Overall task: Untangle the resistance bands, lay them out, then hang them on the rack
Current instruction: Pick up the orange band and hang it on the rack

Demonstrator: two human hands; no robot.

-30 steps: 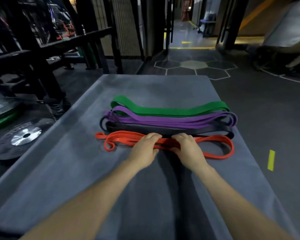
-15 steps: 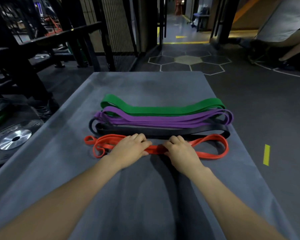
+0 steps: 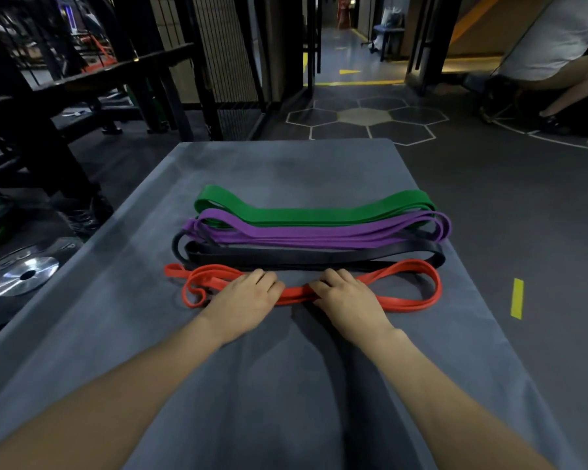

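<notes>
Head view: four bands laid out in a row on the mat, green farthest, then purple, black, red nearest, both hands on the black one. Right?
Not quite. In the head view the left hand and right hand are on the red band, not the black band. The order is as you say.

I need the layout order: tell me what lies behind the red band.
Behind the red band lie the black band, then purple, then green. Both hands, left and right, cover its middle stretches.

No legible text or labels
</notes>
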